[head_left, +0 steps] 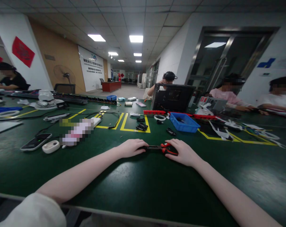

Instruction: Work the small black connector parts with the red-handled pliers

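Red-and-black-handled long-nose pliers (165,148) lie across the gap between my hands, jaws toward the left. My right hand (182,153) is closed around their handles. My left hand (132,147) is closed in a pinch at the tip of the jaws. Something small and dark shows at its fingertips, too small to name. Beyond the hands, several small black parts (142,126) sit inside a yellow tape outline. Another black part (171,131) lies behind the pliers.
A blue bin (184,122) stands behind my right hand on the green table (138,192). To the left are a phone (36,142), a white oval case (51,146) and a white power strip (95,121). A black computer case (172,97) stands farther back. Other people sit around the table.
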A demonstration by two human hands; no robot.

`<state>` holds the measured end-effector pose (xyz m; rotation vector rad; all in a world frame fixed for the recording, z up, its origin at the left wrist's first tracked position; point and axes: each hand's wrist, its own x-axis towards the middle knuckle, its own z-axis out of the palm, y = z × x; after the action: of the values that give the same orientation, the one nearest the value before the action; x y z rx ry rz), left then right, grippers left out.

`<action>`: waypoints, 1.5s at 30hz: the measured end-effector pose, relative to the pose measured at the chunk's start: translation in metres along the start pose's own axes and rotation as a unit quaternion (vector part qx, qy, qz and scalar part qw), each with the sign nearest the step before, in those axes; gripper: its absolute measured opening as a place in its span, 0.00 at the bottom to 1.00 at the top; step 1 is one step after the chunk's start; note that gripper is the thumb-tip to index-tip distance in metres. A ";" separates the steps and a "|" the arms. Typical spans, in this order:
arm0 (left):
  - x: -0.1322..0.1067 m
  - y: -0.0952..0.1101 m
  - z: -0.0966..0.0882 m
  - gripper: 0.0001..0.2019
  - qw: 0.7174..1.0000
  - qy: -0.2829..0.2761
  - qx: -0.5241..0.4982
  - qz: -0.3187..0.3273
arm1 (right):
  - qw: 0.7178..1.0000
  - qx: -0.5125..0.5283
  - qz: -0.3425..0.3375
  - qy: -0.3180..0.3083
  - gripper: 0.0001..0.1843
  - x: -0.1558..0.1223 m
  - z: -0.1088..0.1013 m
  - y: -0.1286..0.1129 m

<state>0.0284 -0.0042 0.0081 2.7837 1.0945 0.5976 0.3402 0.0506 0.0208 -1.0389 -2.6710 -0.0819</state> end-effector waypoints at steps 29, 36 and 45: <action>0.000 -0.009 0.001 0.13 0.999 0.012 -0.045 -0.023 | 0.997 -0.045 -0.041 0.055 0.22 0.004 0.008 0.013; 0.000 -0.008 0.000 0.16 0.999 0.010 -0.036 -0.025 | 0.995 -0.059 -0.051 0.070 0.23 0.006 0.008 0.013; 0.000 -0.008 0.000 0.15 0.999 0.008 -0.037 -0.025 | 0.992 -0.073 -0.055 0.088 0.23 0.007 0.011 0.014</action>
<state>0.0228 0.0019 0.0064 2.6848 1.1192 0.6425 0.3421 0.0666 0.0116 -0.8793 -2.5889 -0.3780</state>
